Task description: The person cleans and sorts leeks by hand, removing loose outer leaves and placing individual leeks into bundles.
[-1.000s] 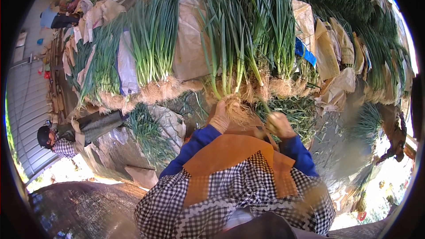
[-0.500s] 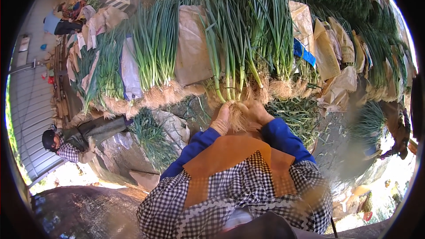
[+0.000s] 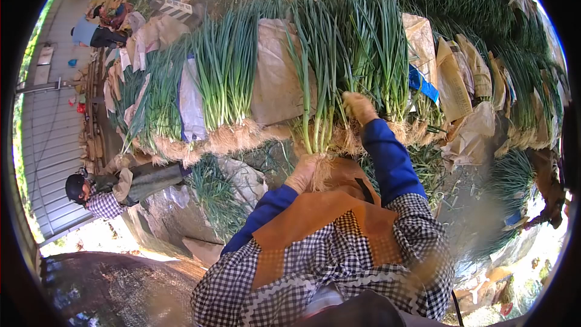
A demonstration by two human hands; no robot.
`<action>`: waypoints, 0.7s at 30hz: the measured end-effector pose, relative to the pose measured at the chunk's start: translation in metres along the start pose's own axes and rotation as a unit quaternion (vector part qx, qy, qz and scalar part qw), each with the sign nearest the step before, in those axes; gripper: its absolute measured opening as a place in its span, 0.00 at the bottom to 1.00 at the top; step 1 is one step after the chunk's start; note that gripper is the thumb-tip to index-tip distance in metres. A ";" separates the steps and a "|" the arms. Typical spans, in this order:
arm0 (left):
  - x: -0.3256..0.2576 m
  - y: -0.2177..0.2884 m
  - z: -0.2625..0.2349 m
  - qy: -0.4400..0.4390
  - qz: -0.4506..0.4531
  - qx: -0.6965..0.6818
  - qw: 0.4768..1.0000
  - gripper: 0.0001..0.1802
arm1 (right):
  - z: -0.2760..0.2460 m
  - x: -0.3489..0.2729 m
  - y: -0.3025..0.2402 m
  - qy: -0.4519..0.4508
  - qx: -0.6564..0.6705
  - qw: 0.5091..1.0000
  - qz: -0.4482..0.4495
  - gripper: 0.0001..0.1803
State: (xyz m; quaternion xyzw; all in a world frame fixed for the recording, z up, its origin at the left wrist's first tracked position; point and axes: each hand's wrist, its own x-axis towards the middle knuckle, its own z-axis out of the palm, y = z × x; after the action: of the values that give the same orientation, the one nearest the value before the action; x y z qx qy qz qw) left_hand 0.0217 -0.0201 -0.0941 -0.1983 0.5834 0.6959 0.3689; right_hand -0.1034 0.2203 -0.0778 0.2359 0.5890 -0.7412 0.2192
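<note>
My left hand is closed round the root end of a small bunch of green onions, whose pale stems and green leaves point away from me. Brown stringy roots hang out beside its fingers. Farther forward and to the right, my right hand is at the lower stems of the standing green onions, its fingers curled in. What those fingers hold, if anything, is hidden. A tan sack stands upright just left of these onions. An orange-brown apron covers my front.
More bunches of green onions stretch left, split by sacks such as a white one. Paper sacks stand at the right. Loose green leaves lie on the floor. A person in a black cap works at the left.
My right hand has left the roots beside my left hand and reached forward to the standing onions. My left hand keeps its hold on the bunch. The view has shifted slightly.
</note>
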 end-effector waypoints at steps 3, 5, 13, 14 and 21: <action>-0.007 -0.001 -0.009 0.037 -0.036 -0.033 0.998 0.12 | -0.045 -0.049 -0.044 0.082 0.077 0.978 -0.176 0.17; -0.015 0.023 0.005 0.018 -0.073 -0.074 0.994 0.12 | -0.104 -0.089 -0.034 0.067 0.098 0.974 -0.192 0.16; -0.002 0.000 0.006 0.024 -0.034 -0.020 0.999 0.13 | -0.093 -0.100 0.119 -0.165 -0.650 0.693 -0.265 0.20; -0.008 0.005 0.012 0.029 -0.051 -0.028 0.998 0.13 | -0.056 -0.085 0.102 -0.073 -0.582 0.724 -0.363 0.16; -0.012 0.031 0.044 0.006 -0.064 -0.123 0.990 0.12 | 0.026 -0.028 0.080 0.045 -0.504 0.824 -0.255 0.18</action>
State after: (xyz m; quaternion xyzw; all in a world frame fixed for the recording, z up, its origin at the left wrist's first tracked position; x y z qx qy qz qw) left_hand 0.0132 0.0170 -0.0551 -0.2837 0.4815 0.7360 0.3820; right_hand -0.0353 0.1792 -0.1173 -0.0330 0.9287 -0.3596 0.0842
